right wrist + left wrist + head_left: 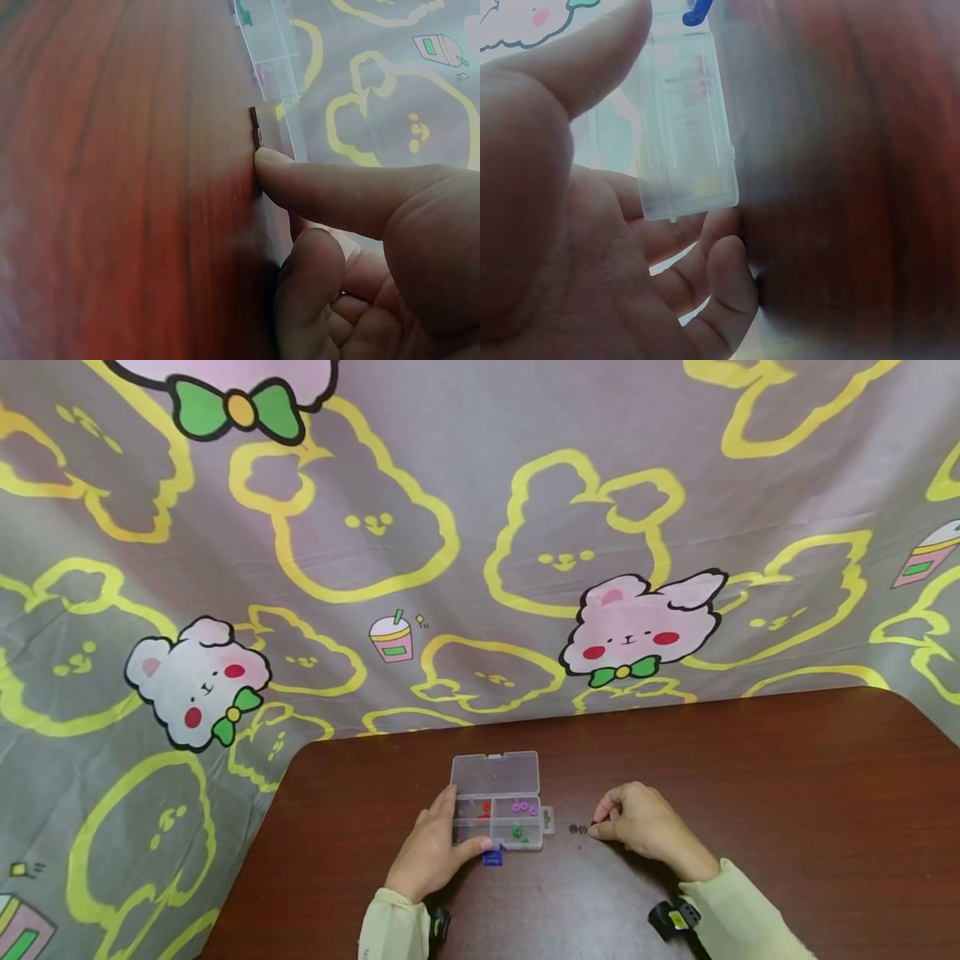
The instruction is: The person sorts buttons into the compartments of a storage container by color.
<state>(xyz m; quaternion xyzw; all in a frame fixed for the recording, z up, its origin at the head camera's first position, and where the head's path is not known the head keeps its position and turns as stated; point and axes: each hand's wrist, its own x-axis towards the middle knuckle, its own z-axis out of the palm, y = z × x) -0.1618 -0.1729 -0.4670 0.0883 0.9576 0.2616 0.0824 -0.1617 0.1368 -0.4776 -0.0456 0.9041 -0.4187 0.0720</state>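
In the head view my left hand [431, 852] grips a clear plastic compartment box [517, 820], thumb along its front edge and fingers at its left side. Its lid [495, 774] stands open at the back. Inside lie red pieces [486, 808], purple rings [523, 807] and a green piece [517, 832]. A blue piece [492, 857] is at the box's front edge, by my thumb. Right of the box, small dark discs [573, 829] lie on the table. My right hand [637, 822] pinches at the right end of their row, thumb touching a dark disc [257, 138]; the fingertips partly hide it.
The brown wooden table [787, 793] extends around the box and both hands. A hanging tab [548, 820] juts from the box's right side. A patterned cloth [465, 527] hangs behind the table and along its left side.
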